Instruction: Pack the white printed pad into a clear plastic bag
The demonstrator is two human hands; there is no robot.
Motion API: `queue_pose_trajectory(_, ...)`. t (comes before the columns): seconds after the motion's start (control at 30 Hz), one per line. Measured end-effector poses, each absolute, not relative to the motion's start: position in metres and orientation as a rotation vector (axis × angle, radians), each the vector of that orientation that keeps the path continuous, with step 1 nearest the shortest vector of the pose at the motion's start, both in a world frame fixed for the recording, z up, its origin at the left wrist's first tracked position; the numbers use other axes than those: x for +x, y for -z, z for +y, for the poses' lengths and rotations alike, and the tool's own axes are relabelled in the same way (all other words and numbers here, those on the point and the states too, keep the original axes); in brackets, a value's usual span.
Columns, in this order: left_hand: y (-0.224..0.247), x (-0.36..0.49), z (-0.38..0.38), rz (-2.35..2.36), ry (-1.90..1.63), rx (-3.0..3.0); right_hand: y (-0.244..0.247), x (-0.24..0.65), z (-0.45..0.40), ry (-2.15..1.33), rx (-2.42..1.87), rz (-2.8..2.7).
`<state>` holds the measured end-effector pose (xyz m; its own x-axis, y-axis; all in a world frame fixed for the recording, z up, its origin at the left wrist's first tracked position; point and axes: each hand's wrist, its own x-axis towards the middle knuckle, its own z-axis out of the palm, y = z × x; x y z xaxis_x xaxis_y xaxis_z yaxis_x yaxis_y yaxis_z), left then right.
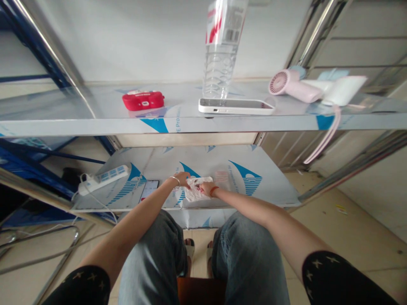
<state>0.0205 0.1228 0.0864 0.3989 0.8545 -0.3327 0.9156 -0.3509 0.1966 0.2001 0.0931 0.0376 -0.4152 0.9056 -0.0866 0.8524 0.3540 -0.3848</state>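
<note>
Over the lower shelf (pixel 273 186), both hands (pixel 182 179) (pixel 207 189) curl, part-closed, on white plastic (pixel 193 192).

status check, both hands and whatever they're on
Left hand and right hand both at white crinkled bag, lower shelf. Finger closure unclear. Phone with dark edge lies beside left forearm, power strip farther left.

A red case (pixel 143 101); a clear bottle (pixel 219 72) with a red-and-white label; a pale pink fan (pixel 302 90). Silver-grey shelves (pixel 276 188) carry blue printed shapes, some striped. A white bag (pixel 192 195) has red marks. Blue jeans (pixel 146 258); black sleeves (pixel 337 281) patterned with tan crosses.
</note>
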Motion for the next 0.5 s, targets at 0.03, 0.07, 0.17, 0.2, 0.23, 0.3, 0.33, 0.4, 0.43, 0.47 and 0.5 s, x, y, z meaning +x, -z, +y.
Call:
queue_pose_trajectory(0.03, -0.086, 0.02, 0.123, 1.522, 0.233, 2.315, -0.04, 0.2, 0.092, -0.582, -1.609, -2.506)
queue_pose_trajectory(0.07, -0.085, 0.02, 0.124, 1.516, 0.223, 2.316, -0.042, 0.2, 0.091, -0.592, -1.605, -2.545)
queue_pose_trajectory(0.17, -0.084, 0.018, 0.127, 1.508, 0.203, 2.317, -0.047, 0.2, 0.089, -0.593, -1.573, -2.624)
queue_pose_trajectory(0.2, -0.084, 0.017, 0.127, 1.508, 0.197, 2.315, -0.048, 0.2, 0.089, -0.588, -1.563, -2.628)
queue_pose_trajectory(0.23, -0.085, 0.016, 0.128, 1.509, 0.193, 2.314, -0.048, 0.2, 0.088, -0.582, -1.555, -2.624)
queue_pose_trajectory(0.3, -0.087, 0.013, 0.129, 1.506, 0.184, 2.306, -0.047, 0.2, 0.088, -0.577, -1.549, -2.612)
queue_pose_trajectory(0.33, -0.088, 0.012, 0.129, 1.503, 0.182, 2.298, -0.046, 0.2, 0.089, -0.578, -1.549, -2.602)
queue_pose_trajectory(0.4, -0.09, 0.011, 0.129, 1.492, 0.193, 2.273, -0.043, 0.199, 0.092, -0.587, -1.556, -2.577)
queue_pose_trajectory(0.43, -0.091, 0.01, 0.128, 1.484, 0.206, 2.258, -0.042, 0.199, 0.095, -0.591, -1.568, -2.549)
queue_pose_trajectory(0.47, -0.091, 0.01, 0.128, 1.48, 0.219, 2.245, -0.041, 0.199, 0.099, -0.595, -1.584, -2.513)
queue_pose_trajectory(0.5, -0.091, 0.01, 0.128, 1.477, 0.228, 2.236, -0.041, 0.198, 0.104, -0.595, -1.6, -2.463)
